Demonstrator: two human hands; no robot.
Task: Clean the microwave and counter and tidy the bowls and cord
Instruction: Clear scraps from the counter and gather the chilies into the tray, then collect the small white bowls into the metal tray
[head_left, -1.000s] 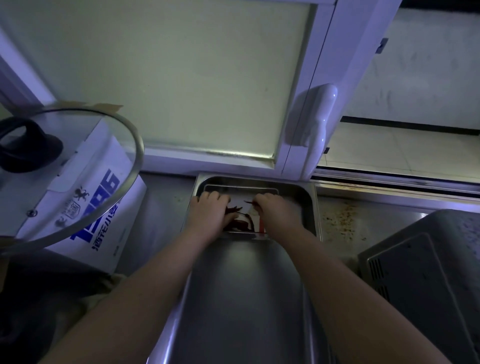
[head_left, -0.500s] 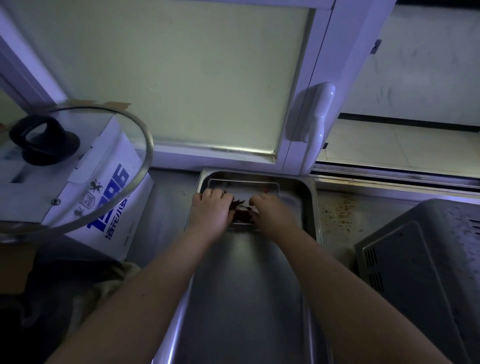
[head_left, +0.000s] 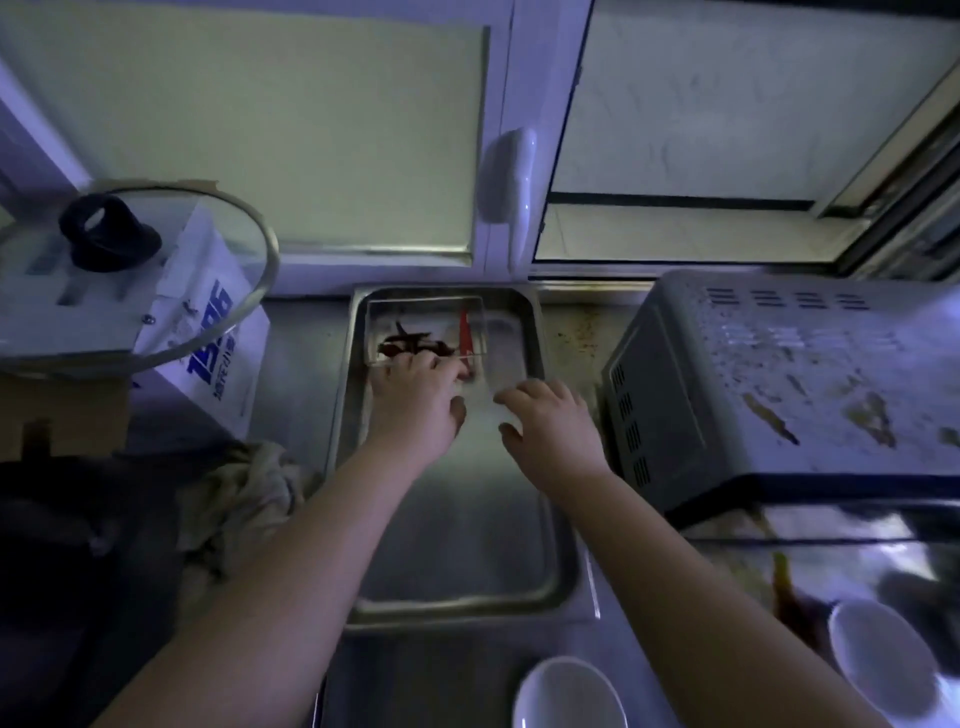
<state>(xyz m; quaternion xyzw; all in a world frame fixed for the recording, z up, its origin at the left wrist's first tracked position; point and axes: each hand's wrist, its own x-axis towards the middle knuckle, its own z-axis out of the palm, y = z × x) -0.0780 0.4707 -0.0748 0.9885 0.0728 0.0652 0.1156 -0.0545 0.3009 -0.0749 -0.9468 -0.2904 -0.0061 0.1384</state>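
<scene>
Left hand (head_left: 415, 400) on the box (head_left: 426, 317), right hand (head_left: 550, 431) free.
I see the left hand's fingers curled on the near edge of the clear box, which sits at the far end of the tray (head_left: 457, 545). The right hand hovers relaxed, holding nothing, just beside the box and near the stained microwave (head_left: 779, 374). A white bowl (head_left: 569, 696) and another bowl (head_left: 883, 660) lie well apart from both hands.

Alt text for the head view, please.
Left hand touches a clear box of dark scraps at the far end of a steel tray; right hand hovers open beside it. Stained microwave at right, two white bowls nearer.
</scene>
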